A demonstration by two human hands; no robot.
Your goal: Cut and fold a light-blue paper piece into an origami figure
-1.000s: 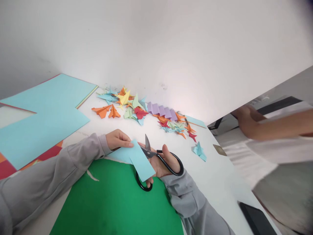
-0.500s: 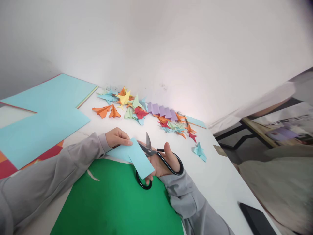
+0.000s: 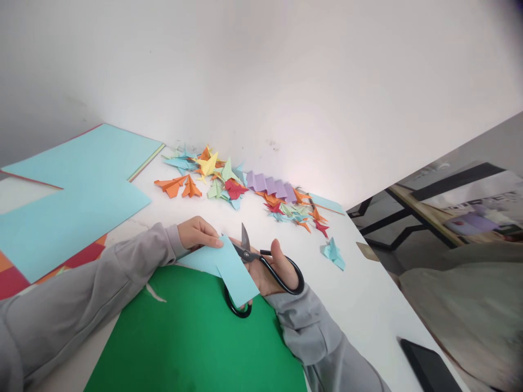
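Head view: the step in hand is a scissor cut into the pale blue paper piece (image 3: 233, 270), which you hold just above the near edge of the table (image 3: 368, 294), over the green sheet (image 3: 196, 337).

1. Left hand (image 3: 196, 233): thumb and fingers pinch the upper left edge of the piece.
2. Right hand (image 3: 269, 273): closed around the scissors (image 3: 249, 255), thumb through one black loop and fingers through the other. One blade points up and clear of the paper. The other is hidden behind it, so you cannot tell how wide the blades stand.

Judgement: the cut appears partly made. Closing the blades cleanly calls for a taut sheet and a firm left pinch near the cut line.

Materials:
- The piece is thin, matte and flexible, with straight edges and a stepped outline.
- The scissors have short grey metal blades and glossy black handles.
- The green sheet is flat and matte.
- The large blue sheet (image 3: 77, 196) lies flat with a notched corner.
- The folded paper shapes (image 3: 212, 169) are sharply creased and pointed, next to a purple pleated strip (image 3: 272, 186).
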